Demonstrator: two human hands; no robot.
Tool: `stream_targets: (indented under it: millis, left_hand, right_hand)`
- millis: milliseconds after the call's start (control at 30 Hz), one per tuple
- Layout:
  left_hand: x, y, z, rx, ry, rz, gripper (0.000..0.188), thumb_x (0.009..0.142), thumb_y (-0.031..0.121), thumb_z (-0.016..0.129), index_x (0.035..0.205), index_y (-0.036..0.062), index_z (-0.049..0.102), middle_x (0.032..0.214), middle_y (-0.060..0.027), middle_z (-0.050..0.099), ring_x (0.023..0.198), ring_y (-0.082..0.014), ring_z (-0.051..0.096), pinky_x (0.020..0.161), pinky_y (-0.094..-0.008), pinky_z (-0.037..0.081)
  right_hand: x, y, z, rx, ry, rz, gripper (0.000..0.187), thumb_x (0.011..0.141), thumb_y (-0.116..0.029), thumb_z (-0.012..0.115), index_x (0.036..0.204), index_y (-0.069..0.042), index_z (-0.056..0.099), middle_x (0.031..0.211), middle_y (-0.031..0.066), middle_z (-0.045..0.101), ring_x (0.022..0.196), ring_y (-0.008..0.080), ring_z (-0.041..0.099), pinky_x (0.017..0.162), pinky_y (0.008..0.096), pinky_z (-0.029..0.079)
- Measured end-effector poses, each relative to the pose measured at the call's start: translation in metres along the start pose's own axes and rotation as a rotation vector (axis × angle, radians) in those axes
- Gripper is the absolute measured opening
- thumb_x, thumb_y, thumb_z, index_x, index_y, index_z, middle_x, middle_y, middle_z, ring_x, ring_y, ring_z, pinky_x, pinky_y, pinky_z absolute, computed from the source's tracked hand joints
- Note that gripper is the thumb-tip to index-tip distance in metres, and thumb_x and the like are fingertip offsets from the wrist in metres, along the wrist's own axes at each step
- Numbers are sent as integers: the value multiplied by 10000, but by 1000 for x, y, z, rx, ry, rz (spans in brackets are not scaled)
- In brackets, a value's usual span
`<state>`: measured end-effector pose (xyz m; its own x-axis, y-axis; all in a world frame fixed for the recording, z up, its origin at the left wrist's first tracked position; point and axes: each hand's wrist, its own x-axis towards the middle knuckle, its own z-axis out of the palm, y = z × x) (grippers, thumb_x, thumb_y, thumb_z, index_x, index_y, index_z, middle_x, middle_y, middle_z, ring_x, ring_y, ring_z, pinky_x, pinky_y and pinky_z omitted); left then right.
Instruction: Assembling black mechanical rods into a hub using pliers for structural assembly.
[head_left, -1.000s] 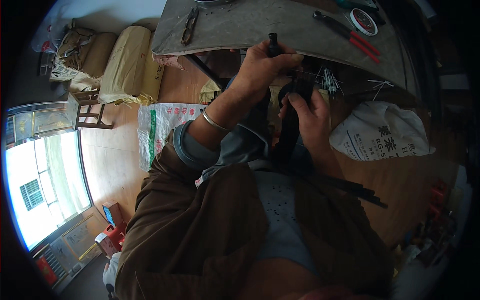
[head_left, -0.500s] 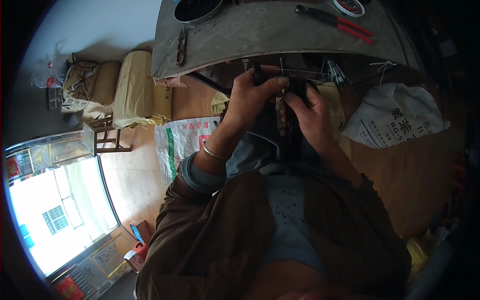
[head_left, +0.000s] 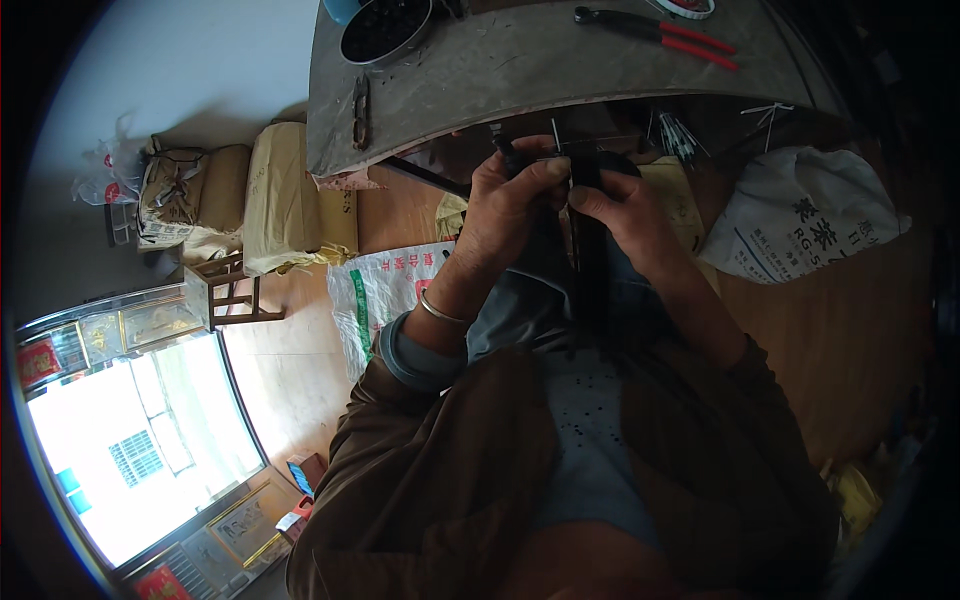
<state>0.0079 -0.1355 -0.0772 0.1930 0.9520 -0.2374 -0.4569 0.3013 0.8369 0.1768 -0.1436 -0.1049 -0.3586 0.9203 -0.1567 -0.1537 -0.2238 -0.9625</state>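
In front of my lap, just below the table edge, my two hands work close together. My left hand, with a metal bangle on its wrist, is closed around a dark-handled tool, whose kind I cannot make out. Its thumb presses near a thin pale rod that sticks up. My right hand pinches a long black strip-like piece between thumb and fingers. The strip's lower part runs toward my lap and blends into shadow. Where the fingertips meet, the details are too dark to tell.
On the grey table lie red-handled pliers, a dark hand tool and a bowl of small black pieces. Pale sticks hang near its edge. White sacks, a wooden stool and wrapped bundles surround me.
The whole view has shifted slightly. My hands stay together at the black strip, and the left fingers have curled in closer. The thin line stretching right from them shows less clearly.
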Motion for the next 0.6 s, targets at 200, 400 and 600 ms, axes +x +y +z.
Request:
stream_targets:
  millis: [200, 400, 600]
  left_hand:
    - [-3, -5, 1, -19, 4, 30, 259, 855, 93, 660, 1088, 11, 583, 812, -30, 611, 702, -101, 571, 654, -252, 484]
    - [-1, -7, -6, -108, -92, 15, 246, 863, 81, 652, 1089, 12, 583, 831, -30, 616, 704, -98, 578, 639, -248, 504]
    - [-10, -8, 5, 143, 66, 124, 232, 873, 94, 658, 1079, 9, 593, 798, -21, 623, 677, -86, 570, 637, -231, 487]
  right_hand:
    - [3, 8, -4, 319, -76, 256, 249, 923, -230, 593, 1027, -6, 624, 861, 61, 644, 774, 161, 645, 696, 285, 531]
    - [0, 7, -4, 354, -125, 253, 263, 926, -253, 588, 1023, -12, 623, 874, 70, 647, 768, 157, 641, 693, 294, 524]
    - [-4, 2, 2, 215, -19, 215, 285, 920, -274, 605, 987, 2, 634, 874, 59, 646, 761, 145, 632, 706, 285, 507]
